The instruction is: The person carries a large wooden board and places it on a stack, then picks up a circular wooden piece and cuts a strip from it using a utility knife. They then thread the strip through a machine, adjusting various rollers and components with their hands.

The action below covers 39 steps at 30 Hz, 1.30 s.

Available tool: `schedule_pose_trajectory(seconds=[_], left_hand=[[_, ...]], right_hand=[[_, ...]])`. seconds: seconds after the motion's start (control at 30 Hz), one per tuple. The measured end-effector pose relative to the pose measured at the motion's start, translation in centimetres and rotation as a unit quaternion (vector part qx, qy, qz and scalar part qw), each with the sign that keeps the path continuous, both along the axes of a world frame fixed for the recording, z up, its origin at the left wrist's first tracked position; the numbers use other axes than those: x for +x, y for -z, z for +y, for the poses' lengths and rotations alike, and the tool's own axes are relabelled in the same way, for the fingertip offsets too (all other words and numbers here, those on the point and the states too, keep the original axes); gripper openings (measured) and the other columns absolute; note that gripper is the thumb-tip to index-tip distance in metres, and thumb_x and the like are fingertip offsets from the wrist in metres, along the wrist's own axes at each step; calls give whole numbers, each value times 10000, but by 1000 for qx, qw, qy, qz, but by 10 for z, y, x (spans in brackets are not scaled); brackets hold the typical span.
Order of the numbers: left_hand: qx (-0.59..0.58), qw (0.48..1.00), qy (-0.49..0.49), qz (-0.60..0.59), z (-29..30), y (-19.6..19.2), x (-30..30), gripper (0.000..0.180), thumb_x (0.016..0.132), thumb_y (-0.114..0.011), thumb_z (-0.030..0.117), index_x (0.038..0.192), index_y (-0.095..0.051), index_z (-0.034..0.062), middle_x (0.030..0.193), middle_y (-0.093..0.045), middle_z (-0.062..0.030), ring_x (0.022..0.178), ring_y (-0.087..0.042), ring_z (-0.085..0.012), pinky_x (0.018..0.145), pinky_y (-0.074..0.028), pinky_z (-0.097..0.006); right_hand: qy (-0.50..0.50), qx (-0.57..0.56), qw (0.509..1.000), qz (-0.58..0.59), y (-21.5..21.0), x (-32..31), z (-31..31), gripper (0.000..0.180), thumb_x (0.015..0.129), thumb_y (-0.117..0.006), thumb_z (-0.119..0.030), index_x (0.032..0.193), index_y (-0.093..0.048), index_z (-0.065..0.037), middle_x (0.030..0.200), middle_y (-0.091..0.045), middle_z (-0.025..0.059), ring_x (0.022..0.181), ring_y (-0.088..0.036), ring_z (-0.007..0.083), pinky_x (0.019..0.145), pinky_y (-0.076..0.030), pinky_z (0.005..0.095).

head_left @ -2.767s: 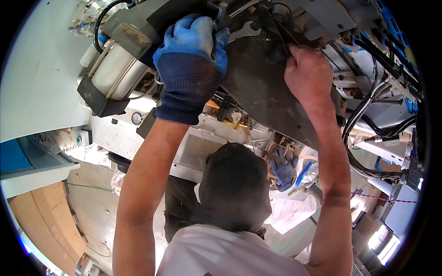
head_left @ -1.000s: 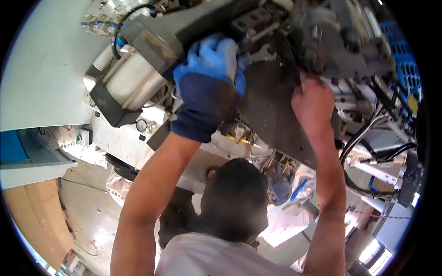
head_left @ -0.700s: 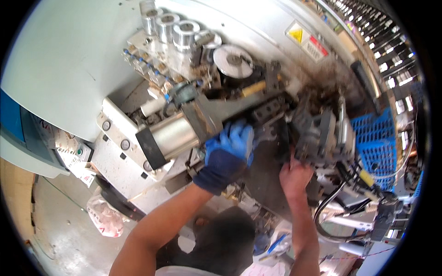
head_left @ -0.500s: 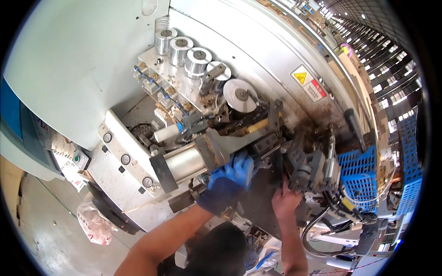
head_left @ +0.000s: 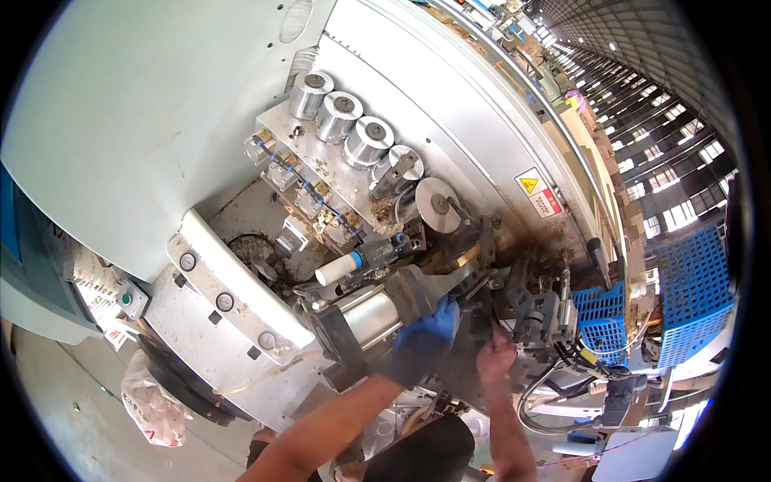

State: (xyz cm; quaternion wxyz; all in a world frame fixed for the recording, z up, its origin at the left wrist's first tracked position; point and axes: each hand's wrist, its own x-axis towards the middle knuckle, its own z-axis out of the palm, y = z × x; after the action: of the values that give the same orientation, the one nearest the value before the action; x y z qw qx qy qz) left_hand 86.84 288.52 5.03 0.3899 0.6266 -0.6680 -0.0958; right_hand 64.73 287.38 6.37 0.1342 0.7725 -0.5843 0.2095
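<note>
The pale machine housing [head_left: 136, 136] looms at ten o'clock, and a blue perforated crate [head_left: 695, 285] stands past three. Toward five lies the dark flat plate [head_left: 462, 368], the silver cylinder [head_left: 369, 315] at its ten o'clock. The left hand [head_left: 432, 328] (gloved in blue) curls beside the cylinder; the bare right hand [head_left: 496, 353], near its four o'clock, seems bunched at the plate's right edge. Whether either pinches anything, I cannot tell. Small round gauges [head_left: 225, 302] sit between eight and nine.
</note>
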Motion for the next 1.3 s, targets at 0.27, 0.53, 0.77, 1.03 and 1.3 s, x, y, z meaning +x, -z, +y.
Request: schedule_pose_trajectory(seconds=[0.27, 0.53, 0.77, 1.03, 1.3], left_hand=[[1, 989, 117, 88, 3, 25, -13, 316, 922, -565, 248, 1109, -633, 2, 1170, -644, -188, 934, -674, -306, 769, -556, -358], [-103, 930, 154, -318, 2, 13, 1, 476, 911, -497, 215, 1263, -590, -92, 1255, -624, -222, 1196, -587, -323, 1097, -414, -394], [-99, 930, 141, -324, 7, 53, -40, 490, 914, -488, 220, 1272, -583, -100, 1271, -617, -229, 1206, -581, -338, 1103, -409, -430], [-113, 919, 118, -358, 8, 21, -15, 485, 918, -489, 223, 1267, -587, -99, 1286, -607, -235, 1215, -573, -345, 1113, -400, -429], [-88, 973, 161, -143, 12, 42, -38, 480, 918, -498, 210, 1289, -579, -83, 1305, -598, -227, 1216, -576, -328, 1092, -412, -411]], right_hand=[[15, 60, 998, -12, -9, 4, -2, 479, 718, -556, 24, 1153, -704, -114, 898, -694, 183, 791, -658, 396, 734, -529, 453], [22, 99, 994, 29, -22, 3, 6, 462, 734, -542, 63, 1137, -710, -90, 862, -677, 155, 763, -645, 355, 680, -511, 436], [39, 155, 986, 40, -35, 21, 3, 448, 757, -531, 65, 1159, -698, -44, 854, -665, 190, 722, -631, 364, 658, -503, 441], [1, 77, 997, 4, -21, 12, 0, 298, 773, -539, 14, 1032, -684, -12, 825, -647, 229, 769, -657, 398, 682, -509, 449], [16, 80, 996, 48, -17, -11, 10, 383, 729, -543, 22, 1073, -705, -20, 857, -667, 200, 780, -660, 386, 700, -524, 430]])
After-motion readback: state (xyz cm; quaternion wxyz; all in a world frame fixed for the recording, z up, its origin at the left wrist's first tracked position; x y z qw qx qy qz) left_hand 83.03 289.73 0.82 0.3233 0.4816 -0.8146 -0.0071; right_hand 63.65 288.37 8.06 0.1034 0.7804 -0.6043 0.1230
